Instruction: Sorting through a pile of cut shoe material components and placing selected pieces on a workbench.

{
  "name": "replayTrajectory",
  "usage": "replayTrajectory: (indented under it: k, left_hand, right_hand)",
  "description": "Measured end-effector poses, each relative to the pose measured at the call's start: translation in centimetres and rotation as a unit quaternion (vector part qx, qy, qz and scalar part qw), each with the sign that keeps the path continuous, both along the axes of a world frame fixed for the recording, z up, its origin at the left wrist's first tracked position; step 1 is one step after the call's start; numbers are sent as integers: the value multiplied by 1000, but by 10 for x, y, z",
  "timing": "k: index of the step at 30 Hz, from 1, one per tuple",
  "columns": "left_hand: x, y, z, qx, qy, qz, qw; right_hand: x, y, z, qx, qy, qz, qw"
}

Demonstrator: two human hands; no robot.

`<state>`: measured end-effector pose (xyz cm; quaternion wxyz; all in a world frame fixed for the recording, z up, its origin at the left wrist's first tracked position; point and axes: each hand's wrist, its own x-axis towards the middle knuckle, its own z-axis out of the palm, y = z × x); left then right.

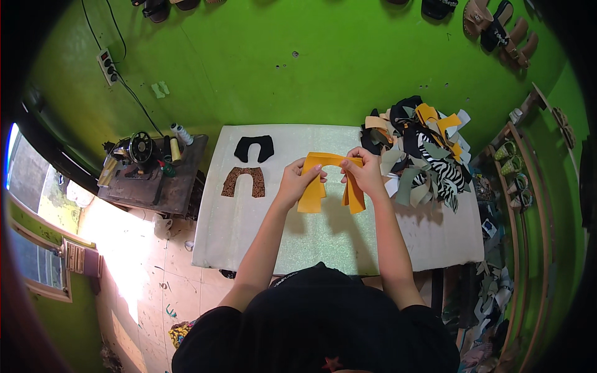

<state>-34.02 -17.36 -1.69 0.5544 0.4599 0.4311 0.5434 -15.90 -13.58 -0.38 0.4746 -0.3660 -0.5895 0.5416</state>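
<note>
Above the middle of the white table (230,239), both hands hold yellow arch-shaped material (310,204), its legs hanging down. It looks like two cut pieces laid one over the other, edges slightly offset. My left hand (295,183) pinches the left side, thumb on top. My right hand (369,176) grips the upper right side between thumb and fingers. Left of my hands, a black arch-shaped piece (243,149) lies flat on the table. Just nearer, a brown leopard-print arch piece (231,183) lies with its legs toward me.
A heap of mixed cut scraps (443,171), some zebra-striped, covers the table's back right. To the left stands a sewing machine (138,149) with thread cones (181,133). Sandals (491,28) hang on the green wall. A wooden rack (540,205) stands at right.
</note>
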Motion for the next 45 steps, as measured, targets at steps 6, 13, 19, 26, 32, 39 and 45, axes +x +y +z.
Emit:
replayTrajectory:
  k: [6,13,19,26,32,39,45]
  left_hand:
    - [-10,2,0,-41,34,-78,996]
    - [-9,3,-12,-52,52,-61,995]
    - [-14,2,-13,-65,35,-54,996]
    - [-22,-1,-26,-79,36,-50,995]
    - [-38,-1,-55,-114,13,-70,991]
    - [-56,-15,-114,-248,-4,-39,968]
    - [-73,-13,-155,-273,-58,-2,960]
  right_hand:
    - [1,-5,-11,-56,-29,-12,998]
    - [-1,-9,-16,-89,25,10,996]
    - [1,-10,-27,-98,8,-2,995]
    - [-7,-9,-44,-142,-3,-23,990]
    - [-19,-5,-82,-139,-144,-58,978]
    - [-33,-8,-168,-215,-164,-50,961]
    - [-47,0,-183,-212,-182,-84,957]
